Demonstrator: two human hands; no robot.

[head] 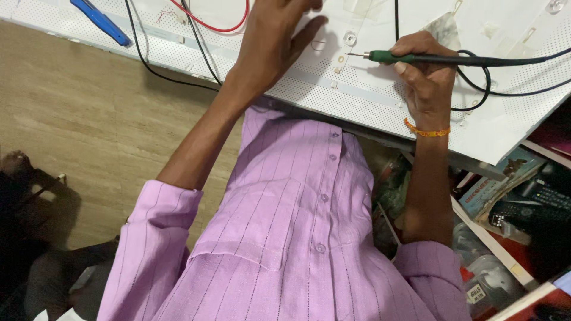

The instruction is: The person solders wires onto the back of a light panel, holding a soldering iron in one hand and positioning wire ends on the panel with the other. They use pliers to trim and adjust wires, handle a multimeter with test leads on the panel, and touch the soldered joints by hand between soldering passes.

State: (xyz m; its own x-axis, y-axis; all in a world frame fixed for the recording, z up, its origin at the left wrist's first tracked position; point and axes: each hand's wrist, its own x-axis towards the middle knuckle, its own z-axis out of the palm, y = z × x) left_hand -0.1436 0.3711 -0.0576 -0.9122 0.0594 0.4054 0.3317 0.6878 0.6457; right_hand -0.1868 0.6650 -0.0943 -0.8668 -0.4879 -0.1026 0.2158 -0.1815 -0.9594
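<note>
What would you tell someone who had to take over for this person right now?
Left hand: flat on the white perforated panel, fingers spread, holding nothing.
Right hand: gripping the green-handled soldering iron, tip pointing left, close to the small round part on the panel.
Nearby: red wire and black wires across the panel, a blue tool at its far left.
Done: iron in hand and brought to the strip.
Left: whether the tip touches anything can't be told, so check the joints yourself.
</note>
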